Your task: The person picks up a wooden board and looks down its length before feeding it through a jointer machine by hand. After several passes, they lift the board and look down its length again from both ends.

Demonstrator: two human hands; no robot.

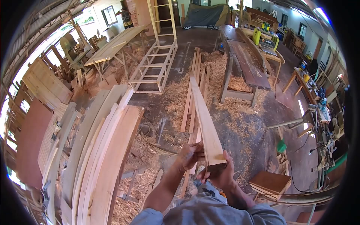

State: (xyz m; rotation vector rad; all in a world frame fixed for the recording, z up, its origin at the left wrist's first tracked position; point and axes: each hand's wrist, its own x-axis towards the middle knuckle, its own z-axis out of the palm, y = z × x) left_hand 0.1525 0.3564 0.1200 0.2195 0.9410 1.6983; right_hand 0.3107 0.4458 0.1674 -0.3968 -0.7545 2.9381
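Observation:
A long pale wooden beam (208, 129) points away from my body, its near end between my two hands. On its left side my left hand (190, 155) has its fingers bent against the edge, the thumb near the top. My right hand (224, 173) is wrapped round the near end from the right and below, with some fingertips showing under it. Beyond and below the beam, long reddish strips (195, 90) lie on the floor among wood shavings.
Stacked planks (125, 138) stand close on my left. A slatted wooden frame (159, 67) is ahead. A dark workbench (249, 65) stands right of centre, with a yellow-green planer (267, 40) behind. Brown boards (270, 183) lie at lower right. A person (126, 17) stands far back left.

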